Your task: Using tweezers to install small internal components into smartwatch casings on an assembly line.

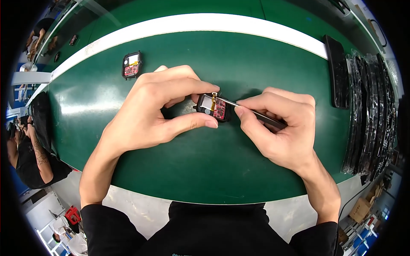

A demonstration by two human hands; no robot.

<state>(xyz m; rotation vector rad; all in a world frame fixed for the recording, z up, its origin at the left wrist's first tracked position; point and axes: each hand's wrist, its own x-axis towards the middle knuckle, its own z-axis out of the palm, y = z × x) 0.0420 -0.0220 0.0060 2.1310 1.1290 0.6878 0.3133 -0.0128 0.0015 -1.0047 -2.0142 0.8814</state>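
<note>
My left hand (164,106) grips a small black device housing (199,106) between thumb and fingers, above the middle of the green table. The housing lies open-faced, showing a red circuit board (220,110), a silvery-white rectangular part (206,102) and a yellow flex cable (213,102). In my right hand (282,123) is a pair of dark tweezers (267,119), pinched between thumb and fingers. Their bright tip reaches the top of the housing near the flex cable; whether it touches the cable, I cannot tell.
A second open housing (132,65) with a red board lies at the far left of the green table (222,170). Stacked black trays (367,115) in clear plastic stand at the right, beside a black tray (337,72). A white bar (205,22) crosses the back. People sit at the left.
</note>
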